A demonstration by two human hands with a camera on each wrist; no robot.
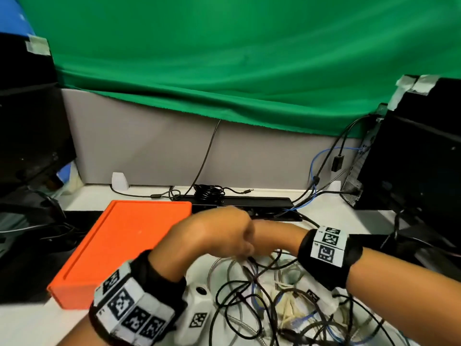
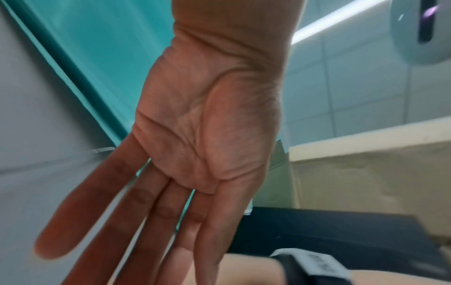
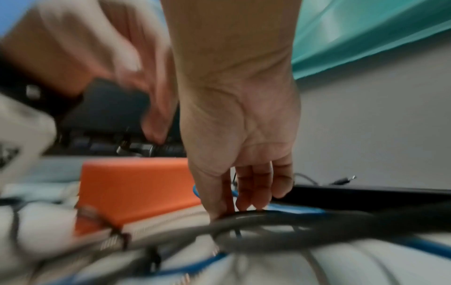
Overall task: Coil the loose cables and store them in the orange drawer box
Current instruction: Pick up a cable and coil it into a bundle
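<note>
Reaching down into the tangle, the right hand (image 3: 240,123) has its fingers (image 3: 256,187) curled onto a thick dark cable (image 3: 280,217) that runs roughly 9-to-3 just under the fingertips in the right wrist view; thumb and fingers seem to pinch it, though blur softens the contact. In the head view the rest of the cables (image 1: 274,295) lie heaped at 5 o'clock on the table (image 1: 30,325), directly below both wrists. The left hand (image 2: 205,119) crosses over the right, palm bare and fingers (image 2: 102,196) straight and spread, grasping nothing. The box (image 1: 124,245) sits at 9 o'clock from the hands, touching or just beside the near edge of the pile, its long axis running from 7 to 1.

My judgement: the right hand is nearer the work, and the coming move is a lift of that one strand free of the others (several loops cross it, so snagging looks likely).

The right hand's fingers are hidden in the head view behind the left hand. No drawer opening or pull shows on the box.
</note>
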